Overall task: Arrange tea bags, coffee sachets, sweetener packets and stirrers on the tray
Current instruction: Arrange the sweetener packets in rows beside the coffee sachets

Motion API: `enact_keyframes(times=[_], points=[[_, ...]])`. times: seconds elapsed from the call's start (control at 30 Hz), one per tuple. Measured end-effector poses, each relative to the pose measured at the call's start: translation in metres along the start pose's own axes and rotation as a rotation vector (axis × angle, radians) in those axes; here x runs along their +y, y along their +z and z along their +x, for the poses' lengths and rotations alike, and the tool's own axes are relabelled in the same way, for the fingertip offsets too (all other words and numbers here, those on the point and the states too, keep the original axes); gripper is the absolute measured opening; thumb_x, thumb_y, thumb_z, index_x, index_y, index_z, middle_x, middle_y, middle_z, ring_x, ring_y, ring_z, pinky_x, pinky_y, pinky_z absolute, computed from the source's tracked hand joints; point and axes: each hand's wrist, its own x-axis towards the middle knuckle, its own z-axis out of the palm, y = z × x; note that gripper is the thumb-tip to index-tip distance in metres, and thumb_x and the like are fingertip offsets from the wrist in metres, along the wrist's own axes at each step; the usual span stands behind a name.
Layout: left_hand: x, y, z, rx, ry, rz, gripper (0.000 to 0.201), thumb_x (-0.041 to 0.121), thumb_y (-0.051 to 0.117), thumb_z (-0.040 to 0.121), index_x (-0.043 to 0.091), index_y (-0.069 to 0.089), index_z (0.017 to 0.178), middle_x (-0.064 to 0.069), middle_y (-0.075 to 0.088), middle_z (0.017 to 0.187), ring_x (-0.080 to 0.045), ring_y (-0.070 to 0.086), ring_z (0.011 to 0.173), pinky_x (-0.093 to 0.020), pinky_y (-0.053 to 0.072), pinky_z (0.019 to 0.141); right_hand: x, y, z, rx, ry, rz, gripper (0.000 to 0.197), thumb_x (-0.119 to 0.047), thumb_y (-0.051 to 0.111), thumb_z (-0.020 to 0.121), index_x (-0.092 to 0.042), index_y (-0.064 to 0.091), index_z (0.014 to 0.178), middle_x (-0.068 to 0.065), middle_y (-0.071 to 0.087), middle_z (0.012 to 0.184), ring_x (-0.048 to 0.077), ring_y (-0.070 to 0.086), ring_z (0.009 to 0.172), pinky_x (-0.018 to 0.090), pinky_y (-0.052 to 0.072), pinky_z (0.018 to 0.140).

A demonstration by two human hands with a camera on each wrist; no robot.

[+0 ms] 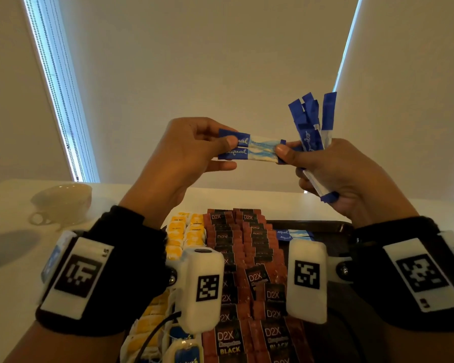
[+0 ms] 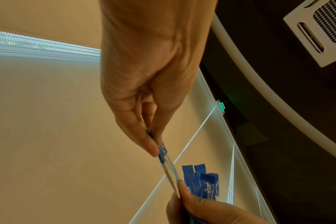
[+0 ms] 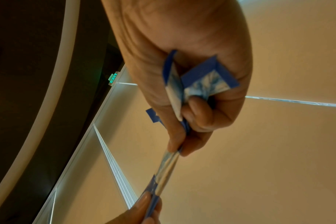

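Head view: left hand (image 1: 192, 153) and right hand (image 1: 333, 176) each pinch an end of two Equal sweetener packets (image 1: 249, 149), held level above the tray (image 1: 336, 227). Right grip also clutches a bunch of sweetener packets (image 1: 312, 127). Coffee sachets (image 1: 247, 247) and tea bags (image 1: 185, 230) sit in rows below.

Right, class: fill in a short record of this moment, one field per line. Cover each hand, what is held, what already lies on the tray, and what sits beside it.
Left hand: pinches one end of two sweetener packets, held level in the air
Right hand: pinches the other end, and grips a bundle of packets standing upright
Tray: dark, on a white table
On tray: yellow tea bags, red and black coffee sachets, one sweetener packet
Beside tray: cup, left
Stirrers: none visible
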Motion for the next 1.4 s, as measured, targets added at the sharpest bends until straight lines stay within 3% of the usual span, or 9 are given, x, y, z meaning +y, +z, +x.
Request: enact_keyframes(times=[0.17,0.3,0.53,0.67,0.77,1.0,1.1,1.23,1.4], points=[[0.002,0.0,0.0,0.011,0.03,0.033,0.019,0.016,0.06,0.089,0.016,0.061,0.109,-0.008,0.068,0.094,-0.015,0.069,0.085,-0.022,0.058,0.063,-0.001,0.003,0.001,0.031,-0.018,0.012,0.013,-0.024,0.071,0.079,-0.013,0.065,0.081,0.007,0.058,0.069,0.005,0.041,0.041,0.016,0.038,0.038],[0.007,-0.002,-0.001,0.054,0.055,0.105,0.026,0.027,0.06,0.09,0.023,0.057,0.115,0.001,0.067,0.098,-0.012,0.066,0.088,-0.021,0.057,0.06,-0.002,-0.019,-0.004,0.081,0.04,-0.056,0.015,-0.027,0.072,0.077,-0.014,0.065,0.079,0.012,0.062,0.077,0.01,0.043,0.051,0.023,0.04,0.047],[0.017,-0.017,-0.001,0.126,0.095,0.03,0.028,0.027,0.066,0.086,0.027,0.06,0.114,0.003,0.069,0.099,-0.008,0.066,0.089,-0.023,0.052,0.065,0.045,-0.091,-0.01,0.089,0.493,-0.294,0.016,-0.014,0.072,0.078,-0.003,0.065,0.088,0.005,0.057,0.06,0.009,0.042,0.041,0.016,0.034,0.03],[0.019,-0.016,-0.003,0.076,0.079,0.027,0.026,0.026,0.067,0.084,0.026,0.062,0.11,0.0,0.068,0.102,-0.011,0.065,0.092,-0.026,0.051,0.069,0.082,-0.102,-0.003,0.0,0.753,-0.364,0.021,-0.017,0.069,0.082,-0.004,0.057,0.07,0.001,0.046,0.04,0.008,0.035,0.027,0.014,0.028,0.029],[0.018,-0.016,-0.002,0.056,0.078,0.036,0.021,0.027,0.067,0.084,0.027,0.063,0.104,0.0,0.067,0.103,-0.012,0.064,0.094,-0.027,0.05,0.07,0.096,-0.092,0.005,-0.078,0.841,-0.409,0.023,-0.018,0.07,0.082,-0.004,0.055,0.07,0.002,0.047,0.04,0.009,0.036,0.026,0.014,0.029,0.029],[0.02,-0.019,-0.004,0.051,0.094,0.041,0.011,0.027,0.067,0.084,0.029,0.064,0.094,0.002,0.068,0.099,-0.01,0.064,0.091,-0.025,0.05,0.069,0.095,-0.076,0.017,-0.122,0.849,-0.577,0.016,-0.014,0.071,0.081,-0.003,0.06,0.085,0.003,0.062,0.056,0.008,0.043,0.028,0.014,0.029,0.03],[0.019,-0.013,-0.005,0.042,0.087,0.084,0.007,0.028,0.067,0.084,0.028,0.065,0.091,0.003,0.069,0.098,-0.008,0.064,0.087,-0.022,0.052,0.067,0.097,-0.072,0.019,-0.086,0.782,-0.699,0.024,-0.016,0.078,0.073,-0.002,0.06,0.08,0.012,0.063,0.073,0.019,0.055,0.059,0.024,0.044,0.053],[0.018,-0.007,-0.006,0.017,0.1,0.126,0.005,0.027,0.066,0.086,0.026,0.065,0.091,0.002,0.069,0.099,-0.01,0.064,0.088,-0.024,0.054,0.07,0.101,-0.062,0.021,-0.045,0.698,-0.772,0.04,-0.02,0.082,0.067,0.001,0.063,0.095,0.018,0.063,0.103,0.031,0.057,0.095,0.033,0.046,0.079],[0.017,-0.008,-0.005,0.017,0.125,0.134,0.007,0.025,0.066,0.087,0.024,0.066,0.093,0.001,0.068,0.097,-0.011,0.064,0.087,-0.025,0.052,0.069,0.103,-0.053,0.026,-0.029,0.655,-0.758,0.038,-0.016,0.08,0.071,0.002,0.062,0.099,0.014,0.059,0.092,0.027,0.051,0.087,0.032,0.041,0.079]])
